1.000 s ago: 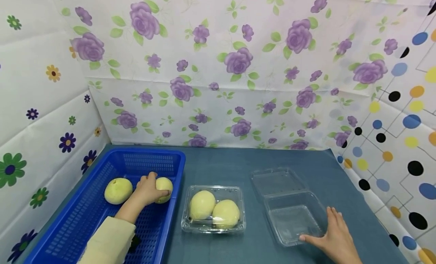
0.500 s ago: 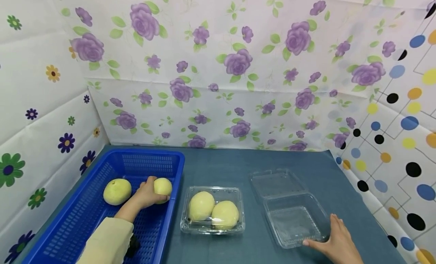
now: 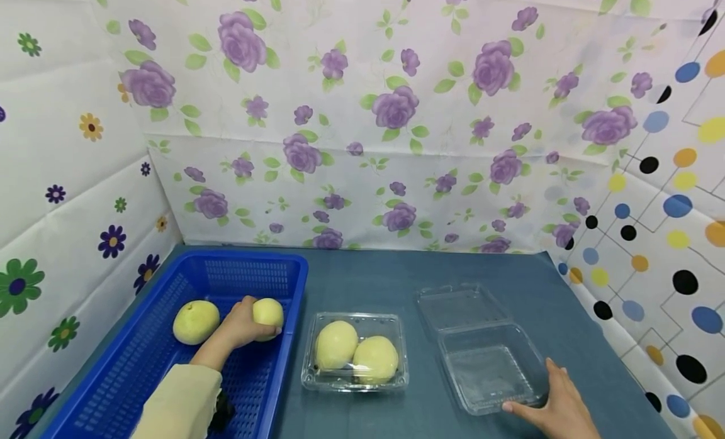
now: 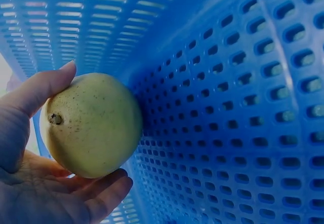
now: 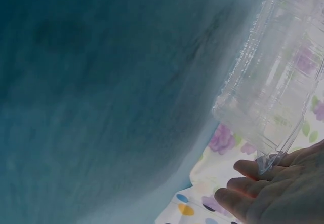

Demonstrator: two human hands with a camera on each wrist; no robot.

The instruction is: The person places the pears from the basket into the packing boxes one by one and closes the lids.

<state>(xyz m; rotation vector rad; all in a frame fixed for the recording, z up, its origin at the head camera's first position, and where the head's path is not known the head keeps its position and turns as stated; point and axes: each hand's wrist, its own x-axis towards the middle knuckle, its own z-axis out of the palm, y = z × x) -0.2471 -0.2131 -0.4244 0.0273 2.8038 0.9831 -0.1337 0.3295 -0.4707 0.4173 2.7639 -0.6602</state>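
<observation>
My left hand (image 3: pixel 240 327) reaches into the blue basket (image 3: pixel 303 282) and grips a pale yellow melon (image 3: pixel 269 319) near the basket's right wall. In the left wrist view the thumb lies over the melon (image 4: pixel 93 127), fingers curl beneath it, and its brown stem scar faces the camera. On the right, an empty clear clamshell box (image 3: pixel 491 366) lies with its lid folded back. My right hand (image 3: pixel 557 404) touches its near right corner, thumb at the front rim. The right wrist view has that box corner against the extended fingers (image 5: pixel 248 168).
A second melon (image 3: pixel 196 322) sits in the basket, with a dark object (image 3: pixel 223 411) partly behind the left sleeve. Between basket and open box stands a closed clamshell (image 3: pixel 355 316) holding two melons. Patterned sheets (image 3: pixel 368 124) wall the table's back and sides.
My left fingers have closed in around the melon, which has shifted slightly left. The right hand has slid a little toward the near edge along the open box's corner.
</observation>
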